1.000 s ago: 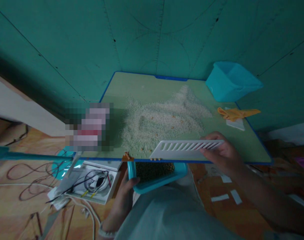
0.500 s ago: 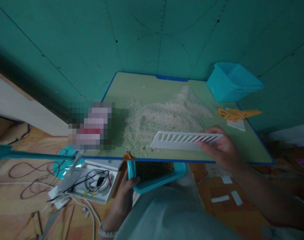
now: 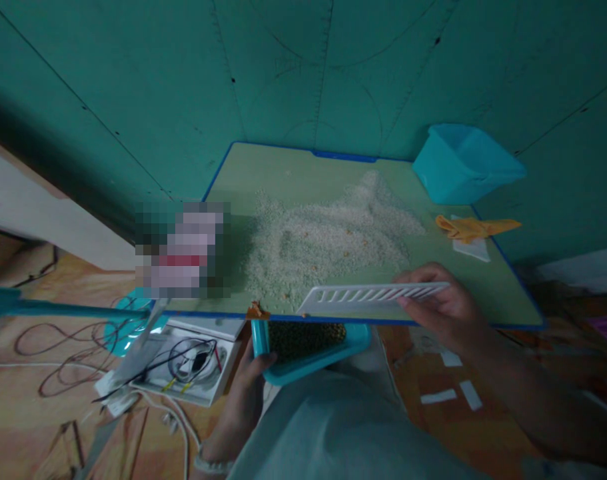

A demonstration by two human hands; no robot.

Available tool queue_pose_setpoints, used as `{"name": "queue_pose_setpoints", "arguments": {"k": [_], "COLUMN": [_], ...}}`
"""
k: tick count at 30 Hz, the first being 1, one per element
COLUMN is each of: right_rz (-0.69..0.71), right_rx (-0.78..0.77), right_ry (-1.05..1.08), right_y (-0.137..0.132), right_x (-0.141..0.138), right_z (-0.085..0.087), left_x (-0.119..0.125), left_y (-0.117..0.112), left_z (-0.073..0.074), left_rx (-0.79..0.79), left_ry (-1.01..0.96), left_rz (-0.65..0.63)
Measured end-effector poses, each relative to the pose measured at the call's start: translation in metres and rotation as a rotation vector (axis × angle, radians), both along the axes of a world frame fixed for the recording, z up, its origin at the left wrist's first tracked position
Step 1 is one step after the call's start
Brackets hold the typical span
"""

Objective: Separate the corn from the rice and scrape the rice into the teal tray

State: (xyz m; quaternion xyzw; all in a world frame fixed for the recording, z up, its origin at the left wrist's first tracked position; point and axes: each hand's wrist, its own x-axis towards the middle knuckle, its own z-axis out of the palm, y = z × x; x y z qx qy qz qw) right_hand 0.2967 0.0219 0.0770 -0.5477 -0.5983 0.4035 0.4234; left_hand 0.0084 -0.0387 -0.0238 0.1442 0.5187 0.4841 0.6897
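Observation:
A green board with a blue rim [image 3: 513, 293] carries a wide heap of pale grain [image 3: 328, 233] dotted with orange bits. My right hand [image 3: 446, 307] is closed on the right end of a white slotted comb-like scraper [image 3: 368, 298], which stands on edge at the board's near rim. Just under that rim my left hand [image 3: 243, 393] grips the left side of a blue tray [image 3: 308, 350] that holds dark green grains. The tray's far part is hidden beneath the board.
A blue tub [image 3: 463, 163] stands at the board's far right corner, with an orange cloth [image 3: 476, 227] on a white card beside it. Left of me lie an open white box of wires [image 3: 188, 363], loose cables and a blue bar [image 3: 68, 310]. A teal wall rises behind.
The scraper has come back toward me from the grain heap to the board's near rim, above the blue tray. My left hand and the tray have barely shifted.

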Motion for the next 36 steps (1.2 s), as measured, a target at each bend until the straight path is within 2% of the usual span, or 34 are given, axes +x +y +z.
{"name": "queue_pose_setpoints", "arguments": {"k": [8,14,22,30,36], "right_rz": [-0.043,-0.117,-0.010,0.044,-0.008], "right_rx": [0.007,0.061,0.053,0.108,0.160], "right_ry": [0.020,-0.006,0.008,-0.037,-0.028], "right_y": [-0.004,0.012,0.020,0.011,0.018], "right_x": [0.002,-0.018,-0.032,-0.026,-0.027], "right_z": [0.003,0.008,0.009,0.007,0.008], "left_x": [-0.005,-0.005,-0.010,-0.011,-0.010], "left_y": [-0.002,-0.003,-0.001,0.000,-0.003], "left_z": [-0.008,-0.004,-0.003,-0.001,-0.004], "left_rx": [0.024,0.027,-0.020,0.005,-0.002], "left_ry": [-0.008,0.001,0.019,0.017,-0.001], "left_rz": [-0.039,-0.010,0.078,0.060,0.055]}}
